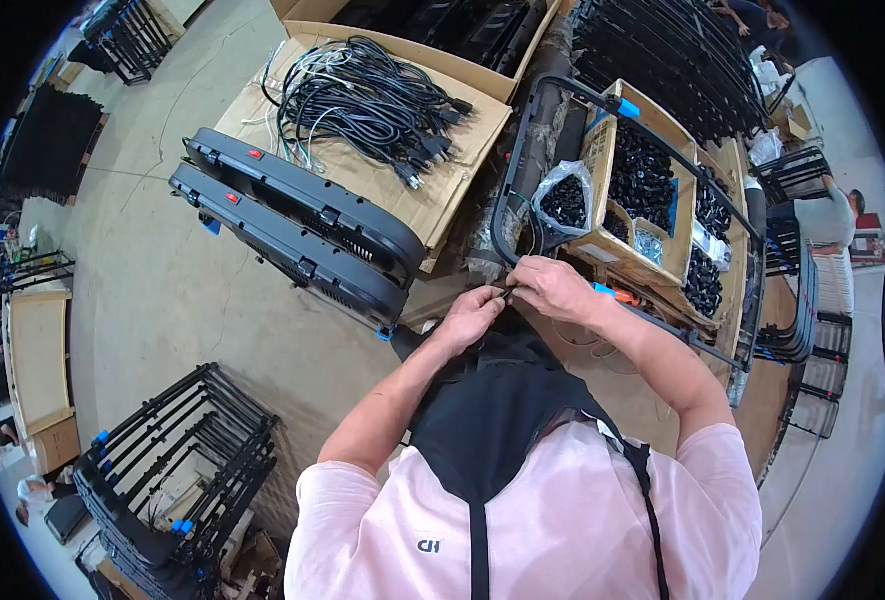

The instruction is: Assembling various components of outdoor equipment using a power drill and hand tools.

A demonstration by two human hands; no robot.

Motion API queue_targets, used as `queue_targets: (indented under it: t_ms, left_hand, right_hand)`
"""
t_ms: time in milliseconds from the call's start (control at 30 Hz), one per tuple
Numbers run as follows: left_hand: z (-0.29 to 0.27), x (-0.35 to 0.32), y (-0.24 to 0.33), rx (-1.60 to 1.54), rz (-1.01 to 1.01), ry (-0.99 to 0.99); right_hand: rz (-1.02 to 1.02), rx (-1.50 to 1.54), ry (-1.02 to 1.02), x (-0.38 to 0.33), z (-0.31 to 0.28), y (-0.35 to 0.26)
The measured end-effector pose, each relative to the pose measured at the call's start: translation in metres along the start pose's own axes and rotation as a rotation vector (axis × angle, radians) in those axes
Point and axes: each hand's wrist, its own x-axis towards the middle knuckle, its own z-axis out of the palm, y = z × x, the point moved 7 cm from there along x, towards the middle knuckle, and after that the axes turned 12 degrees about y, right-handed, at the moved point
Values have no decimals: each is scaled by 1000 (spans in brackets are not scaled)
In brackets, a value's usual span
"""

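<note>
My left hand (474,316) and my right hand (552,289) meet in front of my black apron (487,420), fingertips pinched together. Between them is a small dark piece (506,294), too small and covered to name. Just beyond my right hand is the rounded corner of a black tubular frame (503,240), which leans against a wooden parts box (602,245). Whether my right fingers touch the tube I cannot tell. Left of my hands stand two long black housings (292,240), each with a red switch.
A bundle of black power cords (367,105) lies on flat cardboard (462,185) ahead. Small black parts (642,175) fill the box's compartments, beside a plastic bag (565,197) of more. Black frames (177,460) stand stacked at lower left, others (802,270) at right.
</note>
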Motion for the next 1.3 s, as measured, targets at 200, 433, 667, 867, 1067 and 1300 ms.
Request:
queue_targets:
  t_ms: [200, 433, 667, 867, 1067, 1300]
  left_hand:
    - [0, -2, 3, -115, -84, -24]
    - [1, 1, -7, -188, -123, -16]
    - [-1, 2, -3, -191, -140, 8]
    - [-8, 7, -13, 19, -20, 113]
    - [-14, 7, -3, 187, 19, 226]
    - [-1, -4, 13, 139, -143, 100]
  right_hand:
    - [-170, 93, 81, 4, -8, -12]
    - [-208, 65, -15, 11, 4, -11]
    - [-126, -50, -82, 12, 10, -13]
    - [-20, 33, 91, -12, 18, -7]
    - [732, 294, 182, -90, 58, 41]
    - [901, -209, 100, -102, 163, 161]
